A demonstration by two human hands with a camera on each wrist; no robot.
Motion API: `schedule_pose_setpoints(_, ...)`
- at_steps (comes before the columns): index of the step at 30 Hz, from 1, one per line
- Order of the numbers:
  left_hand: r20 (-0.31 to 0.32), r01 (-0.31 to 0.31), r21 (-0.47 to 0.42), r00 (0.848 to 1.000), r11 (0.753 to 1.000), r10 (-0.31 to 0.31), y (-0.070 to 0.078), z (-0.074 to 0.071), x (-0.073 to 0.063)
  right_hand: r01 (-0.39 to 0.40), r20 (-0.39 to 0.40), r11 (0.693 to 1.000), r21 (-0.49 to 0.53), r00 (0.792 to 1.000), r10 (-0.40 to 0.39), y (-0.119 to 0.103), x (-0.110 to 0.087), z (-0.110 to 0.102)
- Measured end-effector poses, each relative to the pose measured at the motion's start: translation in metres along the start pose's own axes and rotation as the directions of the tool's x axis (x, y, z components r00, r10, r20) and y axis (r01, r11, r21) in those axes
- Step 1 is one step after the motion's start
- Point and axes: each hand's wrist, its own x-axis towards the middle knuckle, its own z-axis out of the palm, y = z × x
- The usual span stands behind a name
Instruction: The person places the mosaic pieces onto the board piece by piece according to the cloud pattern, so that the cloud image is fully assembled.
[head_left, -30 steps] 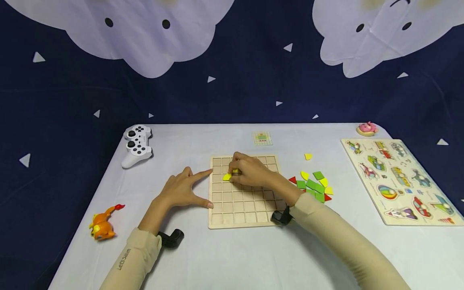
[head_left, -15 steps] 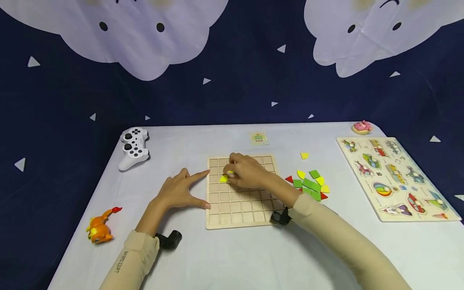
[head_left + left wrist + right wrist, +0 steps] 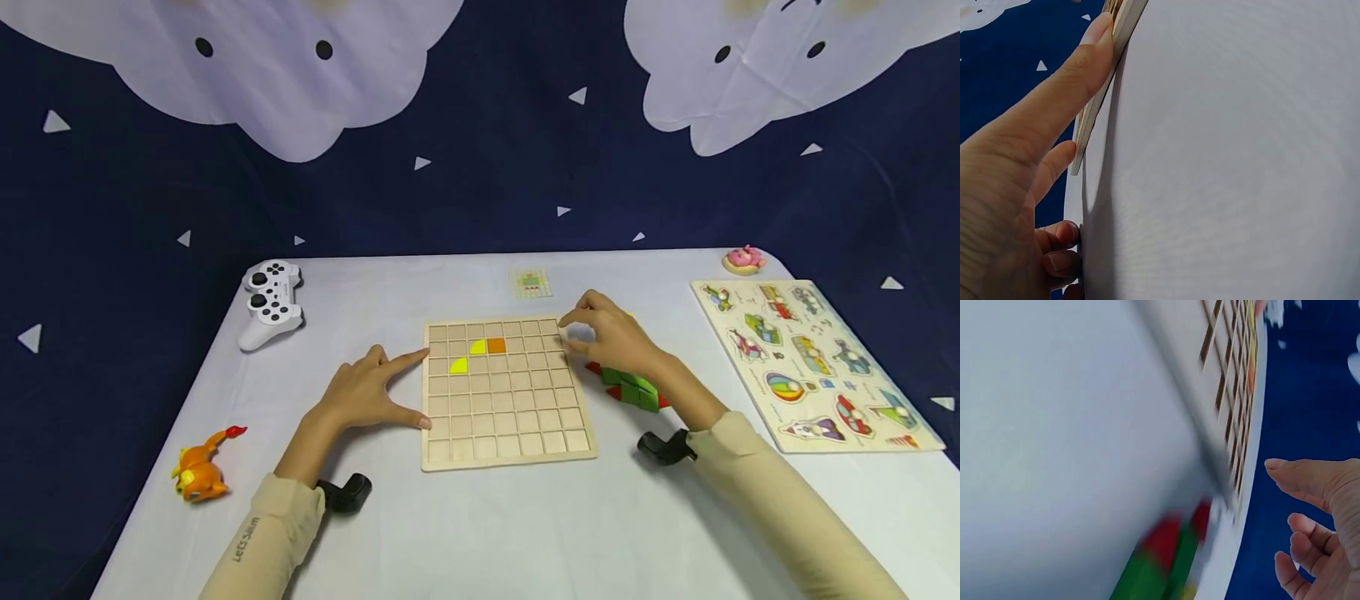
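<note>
A wooden grid board (image 3: 495,424) lies on the white table. On its upper left part are two yellow quarter-circle pieces, one (image 3: 458,366) lower left and one (image 3: 477,347) beside an orange square (image 3: 497,345). My left hand (image 3: 365,393) touches the board's left edge with straight thumb and forefinger; the left wrist view shows the thumb (image 3: 1085,65) on the edge. My right hand (image 3: 618,337) is over the board's upper right corner side, fingers loosely bent and apart, nothing between them in the right wrist view. Beneath it lie green pieces (image 3: 633,388) and red triangles (image 3: 613,392), partly covered.
A small pattern card (image 3: 532,283) lies behind the board. To the right are a picture puzzle board (image 3: 813,367) and a pink toy (image 3: 745,260). A white game controller (image 3: 273,302) and an orange toy figure (image 3: 204,468) lie on the left.
My right hand has moved off the board to the right, towards the loose pieces. The yellow quarter-circle and orange square it covered are now in sight. My left hand keeps its place.
</note>
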Motion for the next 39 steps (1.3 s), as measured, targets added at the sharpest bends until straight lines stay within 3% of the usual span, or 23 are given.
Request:
schedule_pose_setpoints(6, 0.002, -0.007, 0.006, 1.0, 1.0, 0.007, 0.0, -0.001, 0.001, -0.08, -0.019, 0.997, -0.024, 0.997, 0.079, 0.034, -0.028, -0.013)
schedule_pose_setpoints(15, 0.006, -0.002, 0.0, 1.0, 1.0, 0.002, 0.0, -0.003, 0.0, -0.134, 0.007, 0.987, -0.084, 0.991, 0.136, 0.051, -0.048, -0.017)
schedule_pose_setpoints(39, 0.007, -0.003, 0.003, 1.0, 1.0, 0.003, -0.001, -0.002, 0.0, -0.188, 0.035, 0.981, -0.049, 0.981, 0.19, 0.054, -0.05, -0.01)
